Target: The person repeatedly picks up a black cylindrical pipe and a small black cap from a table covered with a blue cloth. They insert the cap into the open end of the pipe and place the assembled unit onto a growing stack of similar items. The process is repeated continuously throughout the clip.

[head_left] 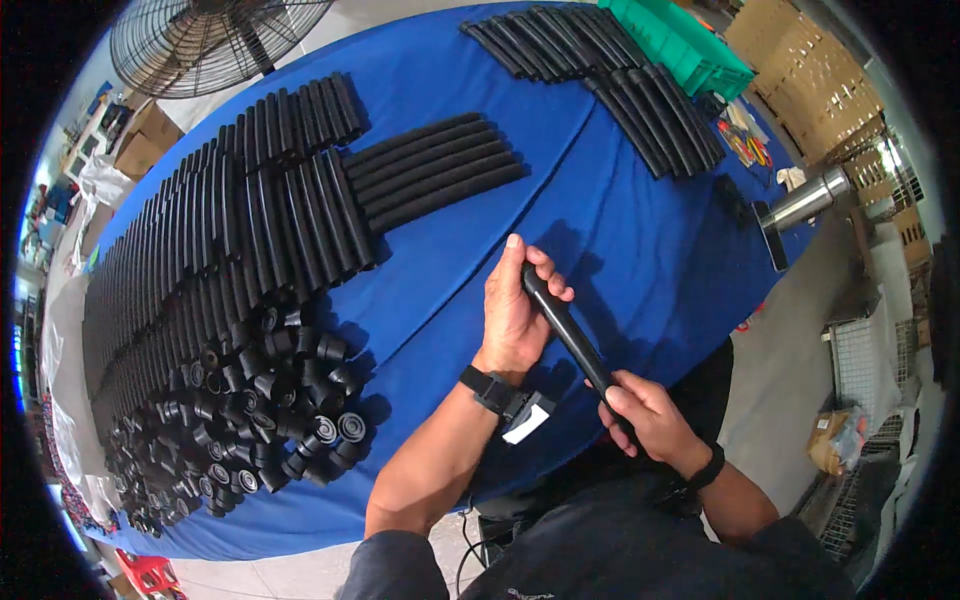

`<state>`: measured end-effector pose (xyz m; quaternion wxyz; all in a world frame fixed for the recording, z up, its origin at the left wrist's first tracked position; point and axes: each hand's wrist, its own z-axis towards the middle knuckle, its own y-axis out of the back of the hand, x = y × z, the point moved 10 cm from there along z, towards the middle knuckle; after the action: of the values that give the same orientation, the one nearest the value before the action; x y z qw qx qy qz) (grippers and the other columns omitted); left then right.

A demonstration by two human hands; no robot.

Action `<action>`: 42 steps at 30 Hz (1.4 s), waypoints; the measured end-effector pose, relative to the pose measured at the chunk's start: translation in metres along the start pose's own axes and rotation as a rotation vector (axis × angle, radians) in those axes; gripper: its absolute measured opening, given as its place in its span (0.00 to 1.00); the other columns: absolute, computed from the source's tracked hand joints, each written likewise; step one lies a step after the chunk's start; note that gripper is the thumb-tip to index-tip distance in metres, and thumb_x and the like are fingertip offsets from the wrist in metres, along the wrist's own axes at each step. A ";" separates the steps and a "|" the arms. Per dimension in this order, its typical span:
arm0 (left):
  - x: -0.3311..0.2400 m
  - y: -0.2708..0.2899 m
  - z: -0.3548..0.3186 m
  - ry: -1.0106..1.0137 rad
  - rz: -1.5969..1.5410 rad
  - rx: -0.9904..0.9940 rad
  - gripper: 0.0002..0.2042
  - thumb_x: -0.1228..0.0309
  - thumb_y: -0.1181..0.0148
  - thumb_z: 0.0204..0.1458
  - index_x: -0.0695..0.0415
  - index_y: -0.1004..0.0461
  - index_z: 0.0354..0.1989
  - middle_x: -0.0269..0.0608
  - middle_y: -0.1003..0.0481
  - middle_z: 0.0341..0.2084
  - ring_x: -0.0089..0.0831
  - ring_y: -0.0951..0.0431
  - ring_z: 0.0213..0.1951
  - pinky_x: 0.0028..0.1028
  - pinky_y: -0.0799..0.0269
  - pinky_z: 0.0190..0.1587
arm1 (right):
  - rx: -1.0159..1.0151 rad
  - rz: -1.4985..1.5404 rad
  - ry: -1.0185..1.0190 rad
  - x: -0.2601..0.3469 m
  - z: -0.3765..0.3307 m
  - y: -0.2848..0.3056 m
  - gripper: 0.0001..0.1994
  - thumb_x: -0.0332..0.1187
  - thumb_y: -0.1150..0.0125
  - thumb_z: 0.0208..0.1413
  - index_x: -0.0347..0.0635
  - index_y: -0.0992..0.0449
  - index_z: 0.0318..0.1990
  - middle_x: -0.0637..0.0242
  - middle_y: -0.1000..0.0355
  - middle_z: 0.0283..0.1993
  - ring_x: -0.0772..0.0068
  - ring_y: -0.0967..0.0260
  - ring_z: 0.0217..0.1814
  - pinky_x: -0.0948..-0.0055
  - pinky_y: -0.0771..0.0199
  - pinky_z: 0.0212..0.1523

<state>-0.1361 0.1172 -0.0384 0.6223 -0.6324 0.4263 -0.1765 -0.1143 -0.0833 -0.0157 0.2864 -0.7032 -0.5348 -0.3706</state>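
A slim black tube [572, 335] slants between my hands above the blue cloth. Its upper end sits in my left hand [515, 310], fingers curled round it and thumb pointing up. Around the lower end, my right hand [648, 415] is closed, with the thumb along the tube's side. To the left lies a loose heap of black round caps [265, 395], some showing ringed ends. Behind it are dense rows of black tubes [200, 215]. Several matte black tubes [440, 165] lie side by side next to those rows.
A blue cloth [440, 280] covers the table. More black tubes [655, 120] lie at the far right beside a green crate [680, 45]. A steel tumbler [810, 200] and a phone-like flat object [771, 240] are by the right edge. A fan [205, 45] stands behind.
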 end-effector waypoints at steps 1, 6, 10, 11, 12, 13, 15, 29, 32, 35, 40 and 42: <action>-0.001 0.002 0.000 -0.017 0.020 -0.019 0.18 0.50 0.47 0.66 0.51 0.30 0.32 0.30 0.33 0.23 0.24 0.32 0.25 0.30 0.29 0.33 | -0.023 -0.051 0.013 0.003 0.001 -0.001 0.14 0.40 0.52 0.72 0.38 0.31 0.50 0.68 0.30 0.30 0.82 0.33 0.20 0.80 0.34 0.16; -0.010 0.005 -0.001 -0.091 0.137 -0.066 0.17 0.53 0.48 0.67 0.52 0.31 0.32 0.31 0.33 0.23 0.25 0.32 0.22 0.30 0.30 0.29 | -0.095 -0.202 0.080 0.011 0.004 0.002 0.12 0.38 0.50 0.71 0.37 0.29 0.47 0.74 0.34 0.23 0.85 0.36 0.18 0.78 0.37 0.16; -0.013 0.006 -0.006 -0.125 0.213 -0.121 0.17 0.54 0.49 0.67 0.53 0.31 0.32 0.33 0.34 0.22 0.26 0.32 0.22 0.31 0.30 0.29 | -0.189 -0.402 0.226 0.026 0.005 0.002 0.13 0.38 0.47 0.69 0.35 0.28 0.48 0.67 0.32 0.21 0.70 0.32 0.20 0.68 0.34 0.22; -0.013 0.007 -0.006 -0.127 0.221 -0.135 0.17 0.54 0.49 0.67 0.53 0.31 0.32 0.33 0.34 0.22 0.26 0.32 0.22 0.31 0.30 0.29 | -0.223 -0.493 0.303 0.029 0.004 0.002 0.13 0.38 0.46 0.69 0.35 0.28 0.49 0.64 0.32 0.21 0.65 0.31 0.21 0.65 0.32 0.24; -0.012 0.007 -0.006 -0.124 0.221 -0.125 0.17 0.53 0.49 0.67 0.54 0.31 0.32 0.33 0.34 0.22 0.27 0.31 0.22 0.31 0.29 0.29 | -0.256 -0.584 0.379 0.035 0.002 0.000 0.14 0.37 0.45 0.68 0.34 0.28 0.49 0.62 0.31 0.22 0.61 0.30 0.22 0.63 0.31 0.26; -0.011 0.008 -0.005 -0.126 0.221 -0.116 0.18 0.53 0.49 0.67 0.54 0.31 0.33 0.33 0.33 0.23 0.27 0.31 0.23 0.32 0.28 0.30 | -0.268 -0.607 0.390 0.038 0.002 0.000 0.14 0.37 0.44 0.67 0.34 0.28 0.49 0.60 0.30 0.23 0.57 0.29 0.24 0.62 0.31 0.28; -0.009 0.008 -0.004 -0.122 0.220 -0.099 0.19 0.51 0.50 0.67 0.55 0.30 0.36 0.34 0.33 0.23 0.29 0.29 0.24 0.34 0.26 0.32 | -0.291 -0.651 0.413 0.044 0.000 -0.001 0.13 0.36 0.42 0.66 0.34 0.28 0.49 0.55 0.29 0.25 0.51 0.27 0.28 0.60 0.29 0.31; -0.004 0.008 -0.001 0.009 0.015 -0.085 0.31 0.36 0.55 0.62 0.55 0.25 0.35 0.30 0.41 0.15 0.25 0.39 0.19 0.27 0.36 0.24 | 0.054 -0.143 -0.056 0.004 -0.006 0.007 0.25 0.37 0.39 0.65 0.36 0.35 0.65 0.63 0.26 0.32 0.71 0.25 0.31 0.68 0.26 0.33; -0.004 0.018 -0.003 -0.003 0.009 -0.177 0.29 0.37 0.53 0.62 0.54 0.26 0.30 0.28 0.42 0.13 0.22 0.42 0.17 0.26 0.42 0.22 | -0.006 -0.420 0.130 0.016 0.000 0.006 0.28 0.37 0.40 0.65 0.37 0.39 0.70 0.63 0.27 0.32 0.73 0.27 0.29 0.69 0.27 0.31; -0.005 0.018 -0.005 0.003 0.028 -0.214 0.29 0.38 0.53 0.63 0.53 0.26 0.27 0.26 0.44 0.13 0.21 0.43 0.17 0.25 0.43 0.21 | -0.060 -0.556 0.248 0.019 -0.001 0.006 0.29 0.38 0.41 0.65 0.38 0.40 0.70 0.55 0.27 0.31 0.67 0.25 0.29 0.65 0.26 0.34; -0.009 0.017 -0.005 -0.025 0.052 -0.193 0.30 0.38 0.55 0.64 0.56 0.28 0.27 0.29 0.43 0.13 0.24 0.41 0.17 0.28 0.42 0.21 | -0.069 -0.612 0.314 0.029 -0.004 0.006 0.28 0.40 0.42 0.66 0.39 0.40 0.69 0.44 0.25 0.32 0.47 0.20 0.35 0.57 0.25 0.36; -0.009 0.017 -0.004 -0.028 0.051 -0.211 0.30 0.38 0.54 0.64 0.55 0.29 0.26 0.29 0.43 0.13 0.24 0.41 0.17 0.28 0.42 0.21 | -0.069 -0.620 0.307 0.027 -0.002 0.008 0.29 0.40 0.42 0.66 0.40 0.42 0.70 0.43 0.25 0.30 0.43 0.22 0.33 0.55 0.25 0.35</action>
<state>-0.1497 0.1239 -0.0510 0.5624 -0.6858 0.4497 -0.1057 -0.1030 -0.0728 0.0077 0.2134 -0.4524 -0.6610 -0.5594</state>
